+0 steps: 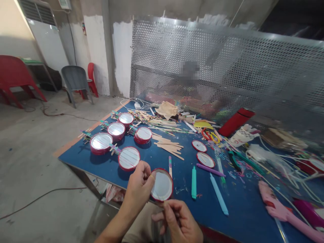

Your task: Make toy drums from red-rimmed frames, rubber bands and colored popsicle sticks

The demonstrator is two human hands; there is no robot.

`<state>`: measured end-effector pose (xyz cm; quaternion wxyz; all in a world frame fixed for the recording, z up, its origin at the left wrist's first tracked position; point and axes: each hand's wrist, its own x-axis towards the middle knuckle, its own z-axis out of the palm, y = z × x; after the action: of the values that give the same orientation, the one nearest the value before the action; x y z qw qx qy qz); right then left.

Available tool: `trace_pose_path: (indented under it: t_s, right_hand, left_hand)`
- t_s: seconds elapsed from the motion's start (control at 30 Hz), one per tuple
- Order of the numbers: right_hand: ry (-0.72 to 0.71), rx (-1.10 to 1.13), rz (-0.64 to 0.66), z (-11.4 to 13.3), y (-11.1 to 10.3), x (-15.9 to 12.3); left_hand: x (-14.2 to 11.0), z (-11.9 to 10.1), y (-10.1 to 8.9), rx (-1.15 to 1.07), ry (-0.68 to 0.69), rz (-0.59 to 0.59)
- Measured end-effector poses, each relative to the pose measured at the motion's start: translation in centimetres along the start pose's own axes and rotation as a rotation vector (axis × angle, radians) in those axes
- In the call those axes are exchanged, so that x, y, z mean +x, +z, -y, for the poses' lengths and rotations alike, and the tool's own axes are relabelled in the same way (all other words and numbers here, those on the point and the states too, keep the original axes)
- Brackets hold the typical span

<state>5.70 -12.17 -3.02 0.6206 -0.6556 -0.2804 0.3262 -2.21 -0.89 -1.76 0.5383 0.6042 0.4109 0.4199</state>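
A round white lid with a red rim (162,185) is at the near edge of the blue table, between my hands. My left hand (140,184) is closed, thumb and forefinger pinched at the lid's left rim. Just below the lower rim, my right hand (181,221) is closed in a pinch; whatever is between its fingertips is too small to make out. Behind the lid lies a craft stick with coloured bands (170,165). To the left rests a small banjo-like piece (129,158), a red-rimmed disc with a stick neck and thin strings.
Several similar banjo pieces (101,143) stand at the left. Loose craft sticks (168,145) lie mid-table, near two more lids (205,160). Right are markers (193,182), pliers (235,161), a pink glue gun (275,206) and a red bottle (236,122). A perforated metal panel (222,60) stands behind.
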Motion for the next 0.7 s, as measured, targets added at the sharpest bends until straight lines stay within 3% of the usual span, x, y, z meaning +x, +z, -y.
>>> trace_pose_path:
  t_s: [0.2, 0.37, 0.57, 0.7]
  right_hand:
    - [0.134, 0.203, 0.033, 1.0, 0.0, 0.8]
    - [0.156, 0.332, 0.042, 1.8, -0.2, 1.3]
    - [0.122, 0.223, 0.121, 1.4, -0.3, 1.3]
    - [0.091, 0.053, 0.086, 1.1, -1.1, 1.2]
  left_hand:
    - [0.3, -0.4, -0.4, -0.029, 0.005, 0.037]
    - [0.5, -0.9, -1.0, -0.048, 0.03, 0.115]
    - [0.5, -1.3, -1.7, 0.038, 0.07, 0.34]
    - [0.1, -2.0, -2.0, -0.011, -0.065, 0.482]
